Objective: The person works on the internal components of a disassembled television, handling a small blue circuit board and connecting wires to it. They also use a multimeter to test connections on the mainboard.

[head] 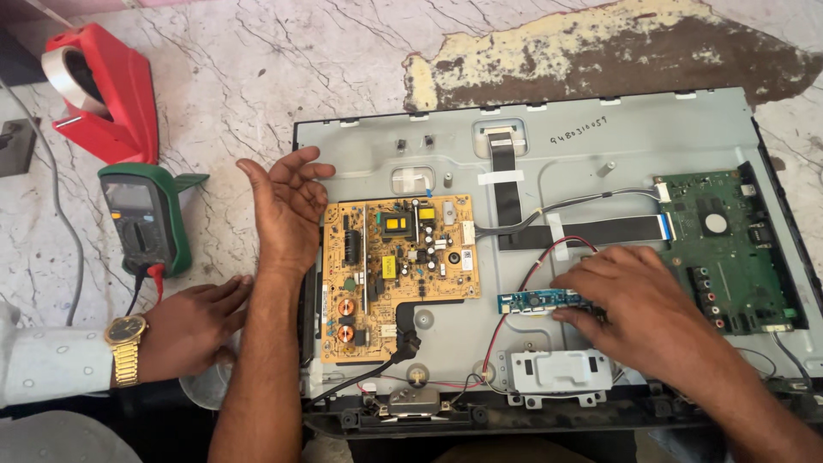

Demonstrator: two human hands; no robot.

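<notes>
A flat television lies face down with its back cover off, baring the grey metal chassis [600, 129]. My left hand [287, 206] is raised over the chassis's left edge, palm turned right and fingers spread, holding nothing. It is beside the yellow power board [394, 257]. My right hand [634, 300] lies palm down on the right end of a small blue strip board [527, 301], fingers curled over it. A green main board [729, 249] sits just right of that hand. Red and black wires [536, 266] run past the blue board.
Another person's hand [193, 326], with a gold watch and a white sleeve, rests on the marble floor at left. A green multimeter [141, 219] with leads and a red tape dispenser [103, 90] lie beyond it. Black ribbon cables [591, 231] cross the chassis.
</notes>
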